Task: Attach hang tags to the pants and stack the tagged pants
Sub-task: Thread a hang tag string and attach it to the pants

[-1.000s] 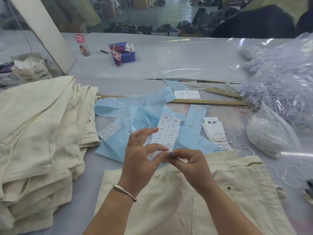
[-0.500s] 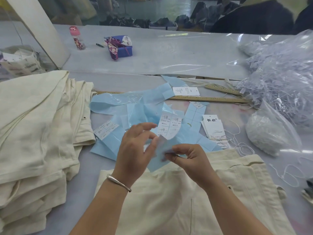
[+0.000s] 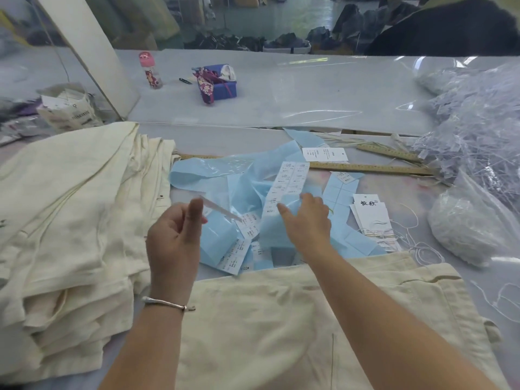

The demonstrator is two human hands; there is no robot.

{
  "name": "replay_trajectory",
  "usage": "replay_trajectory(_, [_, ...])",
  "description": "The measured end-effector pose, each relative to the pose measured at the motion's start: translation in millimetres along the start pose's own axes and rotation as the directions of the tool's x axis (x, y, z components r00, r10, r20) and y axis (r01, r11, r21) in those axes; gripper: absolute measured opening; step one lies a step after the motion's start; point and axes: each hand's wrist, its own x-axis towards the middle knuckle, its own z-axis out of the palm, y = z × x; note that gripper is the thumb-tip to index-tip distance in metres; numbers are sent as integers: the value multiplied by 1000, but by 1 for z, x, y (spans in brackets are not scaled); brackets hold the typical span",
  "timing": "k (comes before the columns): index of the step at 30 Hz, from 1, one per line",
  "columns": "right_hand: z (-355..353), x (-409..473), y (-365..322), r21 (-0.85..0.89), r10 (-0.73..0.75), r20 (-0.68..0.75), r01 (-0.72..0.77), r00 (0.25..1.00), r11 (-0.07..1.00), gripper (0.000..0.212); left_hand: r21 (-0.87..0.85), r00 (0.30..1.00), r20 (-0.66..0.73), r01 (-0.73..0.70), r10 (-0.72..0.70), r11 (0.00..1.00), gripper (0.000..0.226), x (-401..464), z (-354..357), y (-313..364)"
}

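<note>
A pair of cream pants (image 3: 281, 319) lies flat in front of me. On the left sits a stack of folded cream pants (image 3: 70, 220). My left hand (image 3: 174, 237) is raised above the table's left-centre and pinches a small white sticker (image 3: 222, 211) between thumb and fingers. My right hand (image 3: 306, 220) reaches over a heap of light blue backing sheets (image 3: 219, 175) and grips a sticker sheet (image 3: 288, 184) that stands up from its fingers. A small pile of white hang tags (image 3: 371, 218) with strings lies just right of that hand.
Two wooden rulers (image 3: 365, 167) lie behind the blue sheets. Clear bags of plastic fasteners (image 3: 475, 232) fill the right side, with loose white strings (image 3: 422, 249) beside them. Farther back are a blue box (image 3: 222, 85), a pink bottle (image 3: 150, 70), a paper bag (image 3: 67, 111) and a slanted white post (image 3: 87, 52).
The hands have come apart. My left hand peeled a sticker off and drew it left and up; my right hand carried the sticker sheet forward over the blue heap.
</note>
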Motion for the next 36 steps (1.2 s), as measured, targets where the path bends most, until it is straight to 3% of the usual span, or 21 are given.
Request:
replay_trajectory(1, [-8, -5, -5, 4, -31, -104, 32, 994, 999, 44, -2, 998, 54, 25, -25, 1000, 66, -4, 0, 0])
replay_trajectory(3, [-30, -29, -11, 265, -89, -262, 160, 961, 951, 31, -23, 987, 152, 57, -53, 998, 74, -14, 3, 3])
replay_trajectory(4, [-42, -43, -11, 472, -75, -187, 156, 980, 868, 28, -43, 979, 193, 76, -66, 996, 73, -19, 5, 5])
replay_trajectory(5, [-55, -60, -11, 654, -104, 12, 70, 995, 753, 31, -69, 971, 226, 99, -81, 993, 71, -25, 8, 7])
replay_trajectory(6, [-68, -77, -9, 760, -197, 253, -68, 947, 646, 34, -107, 962, 260, 121, -90, 987, 71, -32, 11, 11])
replay_trajectory(7, [-79, -94, -6, 783, -302, 452, -210, 839, 586, 36, -150, 952, 296, 127, -78, 981, 74, -39, 14, 16])
replay_trajectory(9, [-100, -121, 2, 778, -445, 597, -345, 668, 526, 27, -169, 929, 371, 77, -9, 983, 76, -55, 22, 27])
replay_trajectory(10, [-109, -131, 8, 791, -466, 592, -361, 658, 495, 19, -144, 918, 397, 35, 25, 989, 68, -64, 26, 34])
replay_trajectory(13, [-135, -149, 31, 829, -427, 538, -363, 727, 426, 4, -66, 897, 440, -17, 45, 998, 39, -91, 39, 53])
replay_trajectory(16, [-162, -165, 61, 852, -344, 467, -310, 815, 422, 8, -64, 897, 441, 8, 21, 998, 43, -120, 53, 70])
replay_trajectory(18, [-179, -175, 83, 860, -197, 373, -258, 907, 439, 14, -140, 902, 422, 169, -95, 976, 53, -140, 64, 82])
replay_trajectory(20, [-191, -184, 107, 866, -50, 275, -225, 960, 446, 6, -156, 826, 522, 338, -213, 928, 52, -162, 79, 93])
replay_trajectory(23, [-209, -195, 140, 847, 37, 212, -202, 977, 492, 5, -101, 711, 671, 367, -209, 925, 37, -203, 106, 105])
replay_trajectory(26, [-225, -203, 168, 815, 50, 224, -215, 973, 538, 10, -81, 709, 679, 330, -190, 940, 13, -229, 128, 117])
replay_trajectory(31, [-240, -204, 202, 808, 77, 261, -262, 962, 528, 8, -63, 694, 694, 323, -191, 944, 13, -250, 154, 126])
replay_trajectory(34, [-241, -197, 213, 828, 72, 293, -290, 954, 481, 6, -16, 686, 686, 347, -242, 938, 3, -255, 162, 125])
replay_trajectory(36, [-239, -189, 215, 829, 53, 315, -303, 947, 470, 9, 8, 699, 658, 366, -280, 931, 9, -254, 167, 121])
